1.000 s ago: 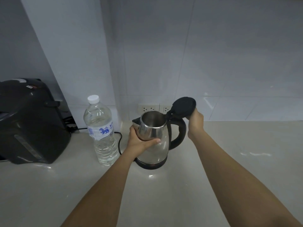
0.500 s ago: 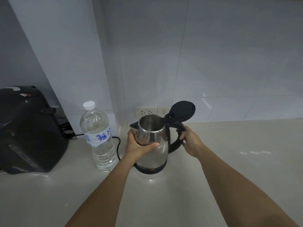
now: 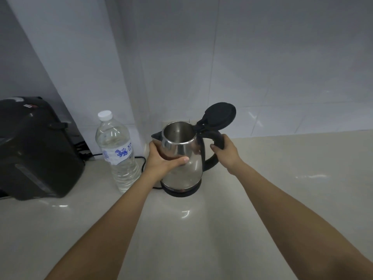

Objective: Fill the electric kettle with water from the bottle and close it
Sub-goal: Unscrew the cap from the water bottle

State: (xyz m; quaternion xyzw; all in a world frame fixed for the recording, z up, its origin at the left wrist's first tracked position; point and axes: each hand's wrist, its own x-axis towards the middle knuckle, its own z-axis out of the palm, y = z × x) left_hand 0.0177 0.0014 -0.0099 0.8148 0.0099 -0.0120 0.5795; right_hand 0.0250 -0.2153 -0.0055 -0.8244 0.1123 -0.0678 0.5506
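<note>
A steel electric kettle (image 3: 188,170) stands on its black base on the pale counter, its black lid (image 3: 221,114) swung up and open. My left hand (image 3: 163,160) wraps around the kettle's steel body from the left. My right hand (image 3: 226,152) grips the black handle on the right. A clear water bottle (image 3: 117,152) with a white cap on and a blue-printed label stands upright just left of the kettle, untouched. The kettle's inside looks dark; I cannot tell whether it holds water.
A large black appliance (image 3: 34,150) sits at the left on the counter (image 3: 282,188). A black cord (image 3: 139,158) runs behind the bottle toward the kettle base. White tiled wall stands close behind.
My right hand left the raised lid, dropped down and closed around the handle. The lid stays open. My left hand has kept its hold on the kettle body.
</note>
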